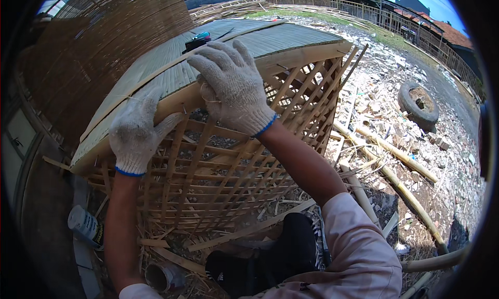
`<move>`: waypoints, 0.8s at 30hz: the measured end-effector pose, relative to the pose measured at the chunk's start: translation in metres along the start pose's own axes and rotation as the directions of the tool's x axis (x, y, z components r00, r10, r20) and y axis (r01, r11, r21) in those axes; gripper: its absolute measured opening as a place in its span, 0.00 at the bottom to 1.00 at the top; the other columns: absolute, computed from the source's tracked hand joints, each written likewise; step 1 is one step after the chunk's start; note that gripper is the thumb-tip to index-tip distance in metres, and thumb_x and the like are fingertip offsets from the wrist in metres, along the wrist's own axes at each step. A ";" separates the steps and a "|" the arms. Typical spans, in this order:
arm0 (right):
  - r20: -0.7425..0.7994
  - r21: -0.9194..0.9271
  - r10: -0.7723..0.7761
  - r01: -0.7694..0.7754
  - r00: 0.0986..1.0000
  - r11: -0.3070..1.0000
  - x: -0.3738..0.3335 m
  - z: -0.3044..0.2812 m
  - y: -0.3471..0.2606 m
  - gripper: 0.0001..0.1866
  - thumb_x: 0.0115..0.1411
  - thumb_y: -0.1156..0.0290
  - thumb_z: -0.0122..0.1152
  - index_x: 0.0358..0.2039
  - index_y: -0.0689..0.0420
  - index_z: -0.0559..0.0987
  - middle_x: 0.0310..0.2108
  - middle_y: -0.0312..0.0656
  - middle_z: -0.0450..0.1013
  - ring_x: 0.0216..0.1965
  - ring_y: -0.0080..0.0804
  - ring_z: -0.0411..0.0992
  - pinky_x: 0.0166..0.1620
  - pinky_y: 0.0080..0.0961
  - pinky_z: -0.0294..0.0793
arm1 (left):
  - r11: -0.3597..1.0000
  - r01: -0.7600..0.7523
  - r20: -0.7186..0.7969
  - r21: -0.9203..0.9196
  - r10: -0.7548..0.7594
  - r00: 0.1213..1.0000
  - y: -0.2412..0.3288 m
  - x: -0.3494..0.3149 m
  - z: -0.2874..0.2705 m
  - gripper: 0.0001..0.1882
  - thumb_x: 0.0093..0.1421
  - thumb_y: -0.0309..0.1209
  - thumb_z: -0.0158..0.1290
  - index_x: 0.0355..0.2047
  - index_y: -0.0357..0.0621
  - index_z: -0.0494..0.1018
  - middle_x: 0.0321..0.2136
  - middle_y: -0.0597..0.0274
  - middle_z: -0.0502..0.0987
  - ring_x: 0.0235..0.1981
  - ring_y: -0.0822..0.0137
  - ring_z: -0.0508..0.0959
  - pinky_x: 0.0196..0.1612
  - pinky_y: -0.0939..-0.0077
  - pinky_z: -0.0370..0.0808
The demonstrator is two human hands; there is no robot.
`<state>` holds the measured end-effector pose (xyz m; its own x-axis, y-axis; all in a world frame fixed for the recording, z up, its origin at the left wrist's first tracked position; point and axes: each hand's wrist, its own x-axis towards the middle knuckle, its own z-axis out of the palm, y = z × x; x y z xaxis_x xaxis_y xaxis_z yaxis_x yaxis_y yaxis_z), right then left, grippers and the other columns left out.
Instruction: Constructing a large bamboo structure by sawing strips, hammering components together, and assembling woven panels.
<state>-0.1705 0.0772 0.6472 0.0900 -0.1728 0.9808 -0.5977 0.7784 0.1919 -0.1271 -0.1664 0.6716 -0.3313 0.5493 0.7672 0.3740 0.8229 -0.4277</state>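
Observation:
Both my hands wear grey knit gloves with blue cuffs. They rest at the near edge of a slatted bamboo top. My left hand is closed round the bamboo edge rail, fingers over it and thumb along its near face. Farther right, my right hand also grips this rail, fingers over the upper side; its thumb is partly hidden. A thin bamboo strip lies along the top, passing by my fingertips. Thin nails or pegs stick out of the rail. Below hangs a crossed bamboo lattice.
A teal and black tool lies on the top. At lower left are a white can and a tipped container. Bamboo poles, rubble and a tyre lie at right. A woven bamboo wall stands at left.

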 end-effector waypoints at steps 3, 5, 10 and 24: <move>0.055 0.049 0.141 -0.143 0.989 0.989 -0.012 0.017 0.000 0.11 0.60 0.63 0.61 0.42 0.49 0.83 0.41 0.40 0.80 0.48 0.40 0.79 0.63 0.48 0.70 | 0.995 -0.036 -0.061 -0.090 0.031 0.998 -0.003 -0.004 0.016 0.31 0.54 0.43 0.71 0.56 0.43 0.79 0.45 0.49 0.85 0.42 0.50 0.86 0.45 0.60 0.82; -0.008 0.042 0.122 -0.121 0.993 0.992 -0.006 0.021 -0.001 0.09 0.60 0.62 0.61 0.38 0.49 0.83 0.36 0.38 0.80 0.43 0.40 0.79 0.60 0.46 0.71 | 1.000 -0.004 -0.044 -0.027 0.003 0.999 -0.002 -0.005 0.006 0.32 0.54 0.40 0.71 0.57 0.43 0.78 0.45 0.48 0.85 0.43 0.49 0.86 0.46 0.58 0.82; -0.016 0.033 0.117 -0.116 0.993 0.993 -0.004 0.018 0.001 0.10 0.60 0.58 0.63 0.29 0.50 0.83 0.30 0.38 0.79 0.37 0.39 0.79 0.55 0.44 0.73 | 0.998 0.042 -0.011 -0.055 -0.043 0.999 0.001 0.000 0.004 0.35 0.51 0.41 0.73 0.58 0.44 0.78 0.46 0.49 0.85 0.44 0.50 0.86 0.48 0.59 0.83; 0.020 0.112 0.206 -0.207 0.978 0.972 -0.046 -0.047 -0.028 0.24 0.57 0.70 0.65 0.56 0.52 0.76 0.54 0.43 0.75 0.57 0.47 0.73 0.67 0.54 0.63 | 0.989 0.146 -0.176 0.032 -0.138 0.975 0.003 0.000 0.021 0.17 0.73 0.39 0.49 0.47 0.46 0.84 0.39 0.50 0.86 0.39 0.49 0.85 0.43 0.57 0.80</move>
<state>-0.1198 0.0916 0.5982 -0.0508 -0.0209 0.9985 -0.6891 0.7244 -0.0199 -0.1444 -0.1611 0.6608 -0.2222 0.3963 0.8908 0.2940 0.8984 -0.3263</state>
